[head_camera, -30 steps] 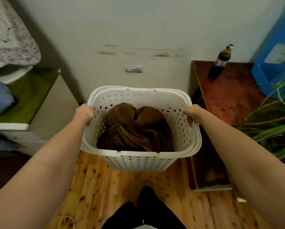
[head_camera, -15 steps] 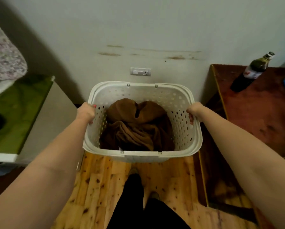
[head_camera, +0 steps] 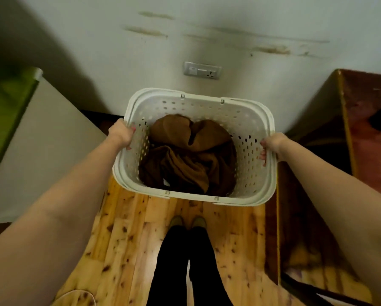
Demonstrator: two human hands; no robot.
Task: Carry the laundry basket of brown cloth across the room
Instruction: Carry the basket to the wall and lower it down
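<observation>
A white perforated laundry basket point(head_camera: 247, 127) hangs in the air in front of me, above the wooden floor and close to the wall. A crumpled brown cloth point(head_camera: 185, 155) fills its bottom. My left hand point(head_camera: 121, 134) grips the basket's left rim, fingers curled over the edge. On the opposite rim my right hand point(head_camera: 271, 145) holds on the same way. Both arms are stretched forward.
A pale wall with a socket plate point(head_camera: 202, 70) stands right behind the basket. A beige cabinet with a green top point(head_camera: 30, 129) is on the left, a dark red-brown table point(head_camera: 366, 120) on the right. My feet point(head_camera: 187, 221) stand on the knotty wooden floor point(head_camera: 127, 250) between them.
The view has tilted down and shifted left: the bottle, blue object and plant on the right are out of sight. The basket sits lower and nearer the wall. Both hands keep their grip.
</observation>
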